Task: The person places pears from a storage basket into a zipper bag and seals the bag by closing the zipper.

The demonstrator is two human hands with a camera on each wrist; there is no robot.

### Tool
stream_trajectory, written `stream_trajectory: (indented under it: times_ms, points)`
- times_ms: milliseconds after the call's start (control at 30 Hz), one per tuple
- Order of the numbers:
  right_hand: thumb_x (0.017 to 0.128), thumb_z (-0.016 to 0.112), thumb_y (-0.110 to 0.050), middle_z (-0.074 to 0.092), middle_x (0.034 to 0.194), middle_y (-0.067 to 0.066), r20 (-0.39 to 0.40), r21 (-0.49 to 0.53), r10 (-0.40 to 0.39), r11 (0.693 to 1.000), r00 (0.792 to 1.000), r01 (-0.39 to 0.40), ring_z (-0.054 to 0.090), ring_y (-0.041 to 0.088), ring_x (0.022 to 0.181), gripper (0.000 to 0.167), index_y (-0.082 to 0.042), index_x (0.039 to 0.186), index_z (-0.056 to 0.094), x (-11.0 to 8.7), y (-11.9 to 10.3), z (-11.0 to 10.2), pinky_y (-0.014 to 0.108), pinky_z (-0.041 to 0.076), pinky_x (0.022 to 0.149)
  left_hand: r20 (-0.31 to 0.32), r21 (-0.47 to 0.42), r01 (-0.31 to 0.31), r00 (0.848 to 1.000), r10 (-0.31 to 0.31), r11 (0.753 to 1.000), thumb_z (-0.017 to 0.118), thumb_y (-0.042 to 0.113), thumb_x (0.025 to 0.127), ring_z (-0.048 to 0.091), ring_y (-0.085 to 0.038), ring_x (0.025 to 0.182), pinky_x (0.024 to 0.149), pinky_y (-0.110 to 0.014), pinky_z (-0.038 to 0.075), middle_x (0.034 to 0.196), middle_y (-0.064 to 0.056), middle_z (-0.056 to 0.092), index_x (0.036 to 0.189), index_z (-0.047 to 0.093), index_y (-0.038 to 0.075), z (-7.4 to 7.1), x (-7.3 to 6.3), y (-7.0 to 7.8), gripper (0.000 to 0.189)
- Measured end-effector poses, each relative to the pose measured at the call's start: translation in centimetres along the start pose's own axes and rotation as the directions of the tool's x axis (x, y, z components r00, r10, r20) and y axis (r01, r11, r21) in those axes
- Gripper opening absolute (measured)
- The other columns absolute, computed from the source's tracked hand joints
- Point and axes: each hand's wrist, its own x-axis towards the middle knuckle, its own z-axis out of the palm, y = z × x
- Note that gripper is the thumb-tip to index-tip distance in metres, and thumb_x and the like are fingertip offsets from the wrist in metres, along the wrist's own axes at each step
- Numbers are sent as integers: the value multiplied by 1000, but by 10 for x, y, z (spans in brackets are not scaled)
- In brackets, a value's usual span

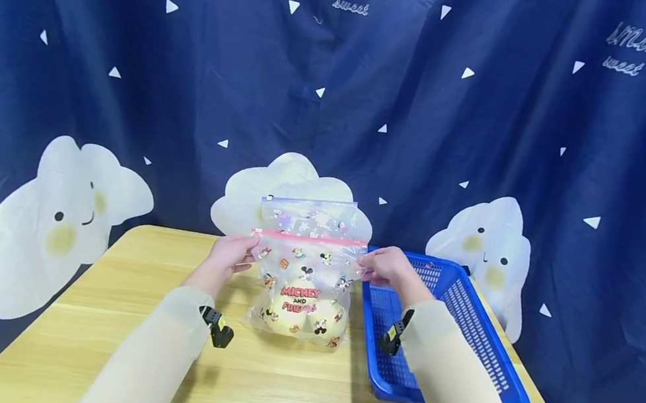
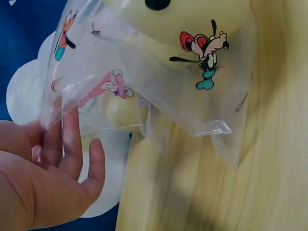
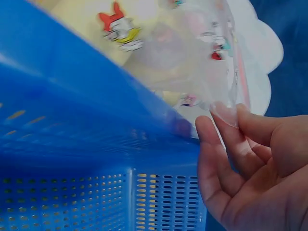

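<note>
A clear zip bag with a pink top strip and cartoon prints stands upright over the table, bulging with pale yellow round things. My left hand pinches its upper left corner. At the upper right corner, my right hand pinches the plastic between thumb and fingers, as the right wrist view also shows. Right behind stands a second printed zip bag with a blue-purple strip, mostly hidden by the front one. Pale yellow shows through its plastic in the left wrist view.
A blue perforated plastic basket stands on the wooden table at the right, under my right forearm. Its left rim is close beside the front bag. A dark blue curtain with clouds hangs behind the table.
</note>
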Motion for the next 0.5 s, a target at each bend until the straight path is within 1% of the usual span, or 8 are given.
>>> stream_trajectory:
  times_ms: [33, 100, 167, 267, 333, 400, 467, 500]
  points:
    - [107, 72, -18, 79, 94, 9, -5, -8, 2, 1000, 1000, -2, 76, 18, 80, 27, 5, 120, 77, 2, 0, 2, 42, 62, 87, -9, -7, 11, 1000, -11, 1000, 68, 30, 111, 71, -4, 75, 115, -50, 56, 79, 11, 74, 149, 63, -2, 0, 1, -1, 50]
    - [107, 73, -19, 77, 87, 6, -25, -30, 8, 1000, 1000, -9, 73, 17, 75, 25, 4, 116, 79, 5, 1, 6, 39, 59, 82, -19, -19, 26, 999, -26, 999, 68, 29, 111, 71, -5, 75, 114, -50, 56, 79, 10, 74, 148, 63, -3, 0, 3, -2, 49]
    - [108, 72, -21, 74, 83, 3, -37, -44, 9, 999, 999, -11, 70, 16, 74, 25, 2, 115, 79, 7, 2, 8, 37, 56, 77, -10, -30, 32, 999, -32, 999, 67, 31, 111, 71, -7, 79, 115, -49, 56, 83, 9, 74, 148, 63, -1, -1, 4, -3, 49]
    - [108, 70, -22, 70, 80, 1, -44, -55, -1, 998, 999, -1, 66, 16, 73, 26, 1, 114, 80, 6, 4, 8, 34, 52, 72, 29, -18, 26, 999, -25, 999, 65, 38, 112, 71, -12, 93, 117, -48, 55, 98, 5, 73, 149, 62, 1, -3, 4, -5, 53]
    - [108, 69, -22, 69, 80, 1, -28, -56, -19, 998, 999, 17, 65, 16, 74, 27, 2, 117, 79, 4, 5, 7, 33, 53, 71, 61, -6, 13, 998, -12, 1000, 64, 41, 112, 69, -15, 101, 118, -48, 54, 109, 0, 72, 150, 60, 2, -6, 3, -7, 55]
    - [108, 70, -24, 71, 82, 1, -5, -55, -40, 998, 999, 40, 66, 16, 76, 30, 2, 120, 79, 1, 7, 7, 32, 54, 72, 92, 13, -9, 996, 8, 1000, 62, 44, 112, 69, -17, 108, 114, -43, 57, 121, -4, 71, 151, 58, 2, -10, 1, -9, 57]
    - [107, 70, -26, 74, 86, 2, 20, -51, -60, 997, 998, 61, 68, 15, 79, 33, 2, 124, 78, -3, 9, 6, 31, 56, 72, 130, 29, -38, 991, 34, 999, 61, 44, 113, 69, -17, 111, 108, -38, 60, 133, -10, 69, 153, 56, 1, -14, -3, -11, 59]
    - [107, 70, -27, 75, 89, 2, 30, -47, -70, 996, 997, 71, 69, 15, 80, 34, 2, 125, 77, -5, 9, 5, 32, 58, 74, 147, 32, -51, 988, 45, 998, 60, 43, 113, 68, -17, 111, 106, -37, 60, 137, -12, 68, 153, 54, -1, -16, -4, -13, 60]
